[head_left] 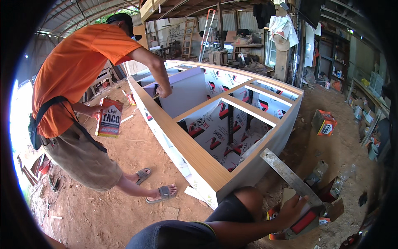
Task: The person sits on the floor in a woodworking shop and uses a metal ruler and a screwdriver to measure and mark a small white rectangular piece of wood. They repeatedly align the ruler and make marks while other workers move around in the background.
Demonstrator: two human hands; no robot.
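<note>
My right hand (293, 211) is closed on a long flat metal tool (286, 168) that looks like a carpenter's square, one end pointing toward the cabinet's near corner. A red patch (304, 222) shows just below the hand. Beneath it stands an orange-and-white tin (273, 236), partly covered by hand and tool. Beside my bent knee (249, 199) lies a large cabinet carcass (199, 151) of film-covered white boards with wood-toned edges and open compartments. My left hand is out of view.
A person in an orange shirt (74, 66) bends over the cabinet's left side, one hand inside, the other holding a rectangular tin (110, 120). Several tins (331, 189) stand on the dirt floor at right, another tin (324, 123) farther back. A ladder (206, 35) leans at the rear.
</note>
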